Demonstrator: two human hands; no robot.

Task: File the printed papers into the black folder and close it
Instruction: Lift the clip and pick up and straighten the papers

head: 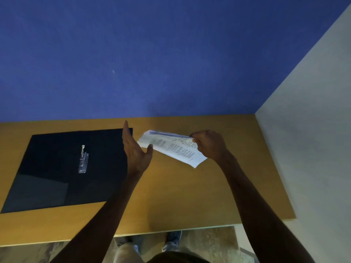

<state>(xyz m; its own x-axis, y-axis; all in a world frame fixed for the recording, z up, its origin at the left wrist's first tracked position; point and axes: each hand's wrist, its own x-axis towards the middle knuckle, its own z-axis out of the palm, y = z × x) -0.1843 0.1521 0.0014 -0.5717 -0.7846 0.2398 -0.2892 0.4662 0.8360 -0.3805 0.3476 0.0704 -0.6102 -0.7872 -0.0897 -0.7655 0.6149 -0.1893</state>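
Note:
The black folder [57, 168] lies open and flat on the left half of the wooden table [190, 196], its metal clip [83, 160] standing up in the middle. A bent stack of printed papers [171, 147] hangs in the air right of the folder. My right hand [209, 145] pinches the stack's right end. My left hand [134, 149] is held edge-up with fingers straight, beside the folder's right edge, and its thumb touches the papers' left end.
A blue wall [152, 54] rises behind the table and a pale wall [313, 130] closes off the right side. The table's front edge runs along the bottom, with my shoes [171, 242] on the floor below it.

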